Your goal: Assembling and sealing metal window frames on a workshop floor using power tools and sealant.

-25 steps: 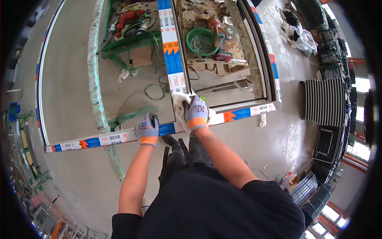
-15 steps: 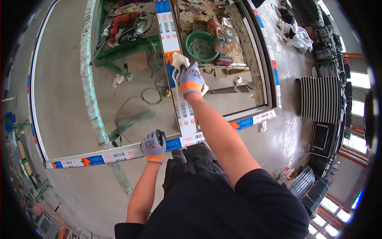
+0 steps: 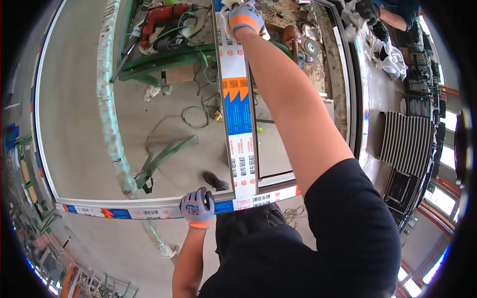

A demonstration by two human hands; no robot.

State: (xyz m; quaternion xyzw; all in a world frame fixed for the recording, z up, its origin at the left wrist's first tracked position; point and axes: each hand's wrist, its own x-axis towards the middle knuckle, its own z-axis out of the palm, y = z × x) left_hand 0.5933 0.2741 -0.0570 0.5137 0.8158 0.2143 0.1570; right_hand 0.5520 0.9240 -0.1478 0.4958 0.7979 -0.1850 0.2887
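Note:
A large metal frame (image 3: pixel 149 213), its faces covered in white, blue and orange printed film, spans the view before me. My left hand (image 3: pixel 197 209), in a grey glove with an orange cuff, is curled over its near rail, left of the middle bar (image 3: pixel 238 113). My right hand (image 3: pixel 244 16), gloved alike, is stretched far forward onto that bar. Bunched under its fingers is a white rag (image 3: pixel 223 22), pressed on the film. The right forearm crosses over the right-hand opening and hides part of it.
Below the frame are a red power drill (image 3: pixel 166 21), a green stand (image 3: pixel 159 64) and a looped green cable (image 3: pixel 196 116). A teal-wrapped beam (image 3: pixel 107 94) runs under the left opening. At upper right, another person's black-gloved hand (image 3: pixel 367 11) holds a pale cloth. Ribbed panels (image 3: pixel 406 144) stand right.
My right hand has slid the rag farther forward along the middle bar. The left hand stays on the near rail. Another person's hand has come in at the upper right.

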